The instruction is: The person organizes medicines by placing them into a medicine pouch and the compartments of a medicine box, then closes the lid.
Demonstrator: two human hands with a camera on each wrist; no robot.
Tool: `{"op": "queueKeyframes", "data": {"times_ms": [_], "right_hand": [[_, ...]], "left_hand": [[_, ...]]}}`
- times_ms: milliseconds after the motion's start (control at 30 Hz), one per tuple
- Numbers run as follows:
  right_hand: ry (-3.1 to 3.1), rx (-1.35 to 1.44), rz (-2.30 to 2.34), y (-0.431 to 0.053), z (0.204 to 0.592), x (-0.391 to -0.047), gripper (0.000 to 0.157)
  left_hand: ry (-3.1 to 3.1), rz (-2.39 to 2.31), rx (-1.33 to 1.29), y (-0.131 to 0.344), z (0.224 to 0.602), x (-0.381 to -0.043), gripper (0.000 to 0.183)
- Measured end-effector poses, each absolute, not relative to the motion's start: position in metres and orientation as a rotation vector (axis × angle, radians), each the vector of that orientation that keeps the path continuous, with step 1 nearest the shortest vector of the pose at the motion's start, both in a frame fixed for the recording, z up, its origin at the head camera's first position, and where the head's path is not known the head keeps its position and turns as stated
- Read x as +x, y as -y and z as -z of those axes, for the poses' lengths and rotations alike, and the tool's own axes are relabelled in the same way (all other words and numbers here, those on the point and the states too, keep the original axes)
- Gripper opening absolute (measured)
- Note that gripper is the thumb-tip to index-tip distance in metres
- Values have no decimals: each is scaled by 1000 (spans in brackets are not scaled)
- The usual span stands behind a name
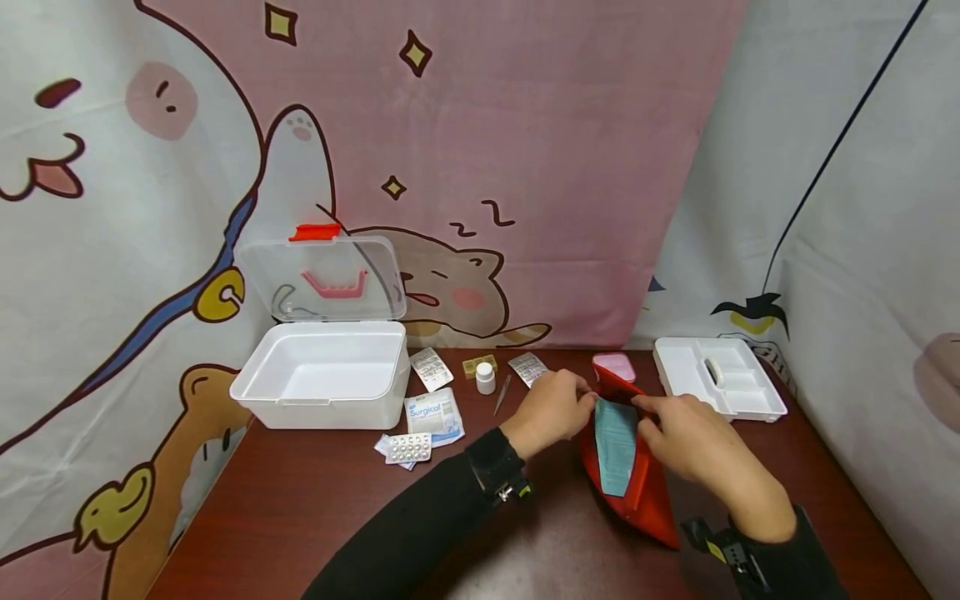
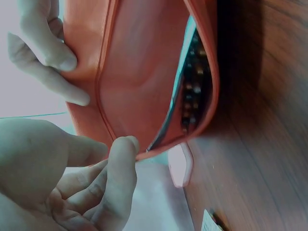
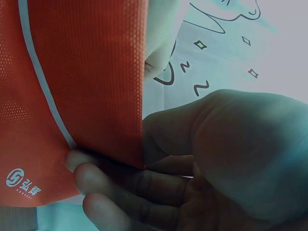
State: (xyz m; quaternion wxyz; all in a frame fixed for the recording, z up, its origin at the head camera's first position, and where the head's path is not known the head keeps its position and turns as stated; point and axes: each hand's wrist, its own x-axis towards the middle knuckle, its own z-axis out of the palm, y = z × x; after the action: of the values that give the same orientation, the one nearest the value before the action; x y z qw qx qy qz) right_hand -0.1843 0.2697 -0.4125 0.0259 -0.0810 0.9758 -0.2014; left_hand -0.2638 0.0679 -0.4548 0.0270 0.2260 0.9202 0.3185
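A red zip pouch [image 1: 654, 504] stands with its mouth open at the table's right half. My left hand [image 1: 551, 410] pinches the pouch's far rim between thumb and index finger. On the opposite side, my right hand [image 1: 693, 437] grips the flap's edge, thumb on one face and fingers on the other in the right wrist view. Inside lies a teal packet [image 1: 615, 450] against one wall. Beside it in the left wrist view, a dark strip with small shiny round bumps [image 2: 195, 82] shows within the pouch. White lettering [image 3: 30, 185] marks the pouch's outer face.
At the left stands a white box [image 1: 322, 408] with its clear lid [image 1: 322, 258] raised. Near it lie a surgical packet [image 1: 435, 415], blister packs [image 1: 408, 447], a white bottle [image 1: 485, 378] and tweezers [image 1: 502, 395]. A white divided tray [image 1: 738, 367] and pink case [image 1: 617, 365] sit behind the pouch.
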Motion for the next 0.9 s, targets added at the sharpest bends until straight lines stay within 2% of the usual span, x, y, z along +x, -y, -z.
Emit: {"op": "queueKeyframes", "data": {"times_ms": [500,900], "right_hand": [[-2992,-229,627,-269,411,-183,47],[-2990,-239,610,-269,411,-184,47]], "left_hand": [[-2936,-872,685,-48,477,-269,21],[-3006,-727,709,-30,477,-267,17]]}}
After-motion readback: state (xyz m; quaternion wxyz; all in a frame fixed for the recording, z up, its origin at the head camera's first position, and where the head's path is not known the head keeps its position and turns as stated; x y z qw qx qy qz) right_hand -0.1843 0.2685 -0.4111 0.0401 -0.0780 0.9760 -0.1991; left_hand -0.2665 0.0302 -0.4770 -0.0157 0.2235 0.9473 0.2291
